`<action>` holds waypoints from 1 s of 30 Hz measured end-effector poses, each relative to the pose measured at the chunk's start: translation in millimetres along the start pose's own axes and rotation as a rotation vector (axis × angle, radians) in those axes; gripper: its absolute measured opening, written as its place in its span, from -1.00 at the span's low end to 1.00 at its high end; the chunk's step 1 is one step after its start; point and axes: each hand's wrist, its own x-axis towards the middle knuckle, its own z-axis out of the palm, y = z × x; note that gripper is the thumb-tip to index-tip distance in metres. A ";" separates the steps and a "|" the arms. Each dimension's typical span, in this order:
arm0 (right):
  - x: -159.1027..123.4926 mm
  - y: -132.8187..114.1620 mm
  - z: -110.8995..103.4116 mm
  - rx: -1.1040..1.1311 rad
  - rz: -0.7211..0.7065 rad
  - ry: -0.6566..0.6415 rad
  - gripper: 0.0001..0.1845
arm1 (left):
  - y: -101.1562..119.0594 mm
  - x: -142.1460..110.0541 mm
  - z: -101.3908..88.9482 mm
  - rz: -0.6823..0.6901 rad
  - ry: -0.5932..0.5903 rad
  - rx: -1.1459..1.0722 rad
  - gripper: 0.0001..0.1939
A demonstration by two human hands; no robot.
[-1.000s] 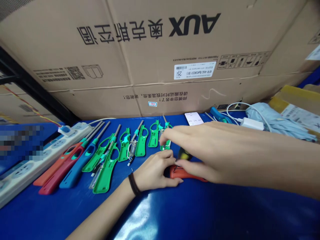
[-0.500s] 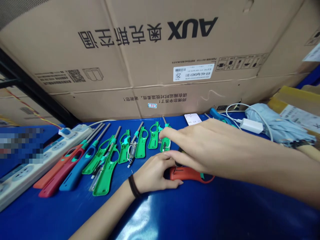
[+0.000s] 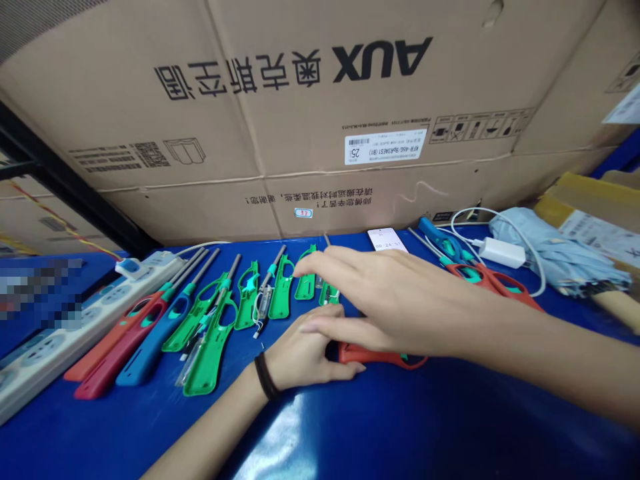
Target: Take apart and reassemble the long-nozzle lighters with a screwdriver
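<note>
My left hand (image 3: 310, 350) rests on the blue table, thumb and fingers around the end of an orange utility lighter (image 3: 373, 353). Just above it passes my right hand (image 3: 380, 300), its index finger and thumb apart and pointing left, with nothing visible between them; its other fingers are hidden. It covers much of the orange lighter. Behind the hands lie opened green lighter shells (image 3: 305, 277), and a green shell with inner parts (image 3: 327, 292) is partly covered by my right hand. Another opened lighter's metal tube with wired parts (image 3: 265, 300) lies between green shells.
Whole orange, red and blue lighters (image 3: 150, 347) lie beside a white power strip (image 3: 100, 307) at left. More orange lighters (image 3: 505, 283) and a blue one (image 3: 440, 237) lie at right, near a white charger (image 3: 503, 252). A phone (image 3: 385, 240) shows a timer before the cardboard box (image 3: 280, 133).
My right hand has shifted left and its index finger and thumb have spread further apart, uncovering the orange lighters at right. My left hand stays on the orange lighter.
</note>
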 end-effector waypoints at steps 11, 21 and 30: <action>-8.6 2.5 21.1 0.408 0.113 0.285 -0.53 | 8.1 1.1 -3.5 -0.007 0.107 -0.197 -0.78; -33.5 6.0 52.9 0.667 0.232 0.406 -0.66 | 8.9 4.1 -4.1 0.054 0.063 -0.322 -0.79; -37.6 13.3 61.6 0.681 0.231 0.459 -0.56 | 16.1 3.7 -16.5 0.037 0.150 -0.323 -0.75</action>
